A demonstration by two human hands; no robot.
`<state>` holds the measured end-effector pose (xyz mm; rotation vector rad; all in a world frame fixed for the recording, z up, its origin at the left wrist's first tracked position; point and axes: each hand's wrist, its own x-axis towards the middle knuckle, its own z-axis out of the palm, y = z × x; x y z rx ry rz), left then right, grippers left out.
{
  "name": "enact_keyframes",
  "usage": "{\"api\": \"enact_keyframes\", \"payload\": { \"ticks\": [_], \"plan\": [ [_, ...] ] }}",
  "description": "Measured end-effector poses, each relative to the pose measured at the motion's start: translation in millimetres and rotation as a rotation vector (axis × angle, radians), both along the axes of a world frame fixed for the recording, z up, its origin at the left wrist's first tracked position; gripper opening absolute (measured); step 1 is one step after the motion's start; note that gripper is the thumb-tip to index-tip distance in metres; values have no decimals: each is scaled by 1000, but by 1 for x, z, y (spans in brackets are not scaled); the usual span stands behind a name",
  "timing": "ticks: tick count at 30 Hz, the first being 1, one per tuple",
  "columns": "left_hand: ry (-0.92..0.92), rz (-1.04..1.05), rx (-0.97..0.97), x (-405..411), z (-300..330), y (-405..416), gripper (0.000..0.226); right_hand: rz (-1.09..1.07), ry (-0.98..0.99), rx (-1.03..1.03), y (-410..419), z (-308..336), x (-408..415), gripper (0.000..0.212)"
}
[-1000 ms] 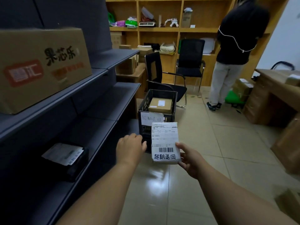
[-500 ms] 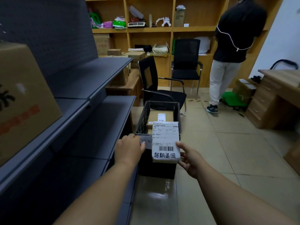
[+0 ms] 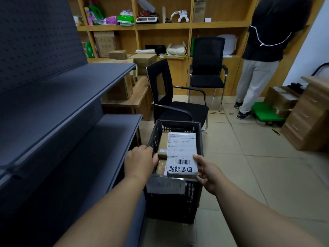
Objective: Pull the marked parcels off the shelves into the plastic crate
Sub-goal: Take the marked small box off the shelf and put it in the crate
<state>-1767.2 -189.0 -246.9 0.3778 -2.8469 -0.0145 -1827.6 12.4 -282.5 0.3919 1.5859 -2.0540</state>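
My right hand (image 3: pixel 207 172) grips the near right corner of a flat parcel (image 3: pixel 181 154) with a white shipping label, a barcode and black handwritten characters. The parcel hovers over the open top of a black plastic crate (image 3: pixel 175 202) that stands on the floor. Inside the crate lies a brown cardboard parcel (image 3: pixel 162 146) with a small label. My left hand (image 3: pixel 139 161) is at the crate's near left rim, fingers curled; what it holds is hidden.
Dark grey metal shelves (image 3: pixel 71 97) run along my left. Two black chairs (image 3: pixel 178 104) stand just beyond the crate. A person (image 3: pixel 261 56) stands at the wooden wall shelving (image 3: pixel 160 25). A wooden desk (image 3: pixel 309 113) and boxes sit at the right.
I have walked up to the crate, and the labelled parcel in my right hand has gone from in front of it to above its opening. The big carton on the shelf has left view.
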Motion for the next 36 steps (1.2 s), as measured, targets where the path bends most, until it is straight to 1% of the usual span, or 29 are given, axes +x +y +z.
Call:
{"api": "enact_keyframes", "payload": {
  "ticks": [5, 9, 14, 17, 20, 24, 27, 29, 32, 36],
  "plan": [
    [-4, 26, 60, -114, -10, -11, 32, 36, -7, 36, -12, -7, -115, 21],
    [-7, 74, 104, -188, -18, -19, 34, 62, -19, 59, -23, -10, -191, 22],
    [-24, 120, 131, -248, -30, -35, 34, 86, -52, 75, -41, -24, -256, 29],
    [-40, 166, 204, -274, -40, -42, 33, 107, -67, 77, -52, -34, -284, 28],
    [-55, 222, 336, -294, -53, -47, 32, 117, -90, 72, -62, -46, -306, 24],
    [-95, 248, 518, -319, -77, -55, 33, 138, -118, 62, -78, -69, -329, 24],
    [-113, 287, 710, -336, -99, -65, 31, 137, -140, 57, -89, -89, -343, 27],
    [-140, 312, 832, -347, -116, -72, 28, 142, -153, 48, -97, -105, -351, 25],
    [-185, 331, 1011, -362, -142, -82, 33, 141, -169, 46, -110, -128, -361, 19],
    [-176, 364, 1253, -379, -180, -95, 31, 122, -183, 53, -128, -164, -374, 17]
  ]
}}
